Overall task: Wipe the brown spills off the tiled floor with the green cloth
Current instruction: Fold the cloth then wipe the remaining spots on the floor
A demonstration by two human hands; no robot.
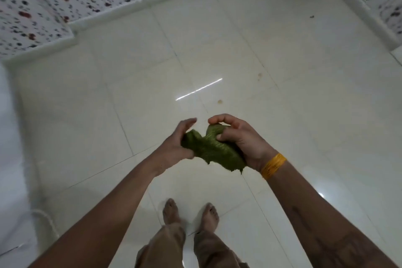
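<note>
Holding: I have the green cloth [214, 150] bunched between both hands at about waist height, well above the tiled floor [130, 76].
Right hand [241, 141]: fingers curled closed around the cloth's right end, thumb pressed into the fabric; a yellow band [273, 165] sits on that wrist.
Left hand [178, 143]: palm against the cloth's left end, fingers partly extended and blurred, so I think it is only a loose hold.
Cloth axis: it runs left to right between my palms, a ragged corner hanging below the right hand.
Brown spills: the nearest spot [220, 101] lies on the floor just ahead of my grip, slightly right of centre; a fainter one [260, 75] lies farther ahead and more to the right.
Nearer hand: the right, by my judgement, since both marks sit on its side.
Coming move: bending down and forward to bring the cloth onto the nearest spot.
Feet [191, 213]: bare, behind and below the grip, clear of both marks.
</note>
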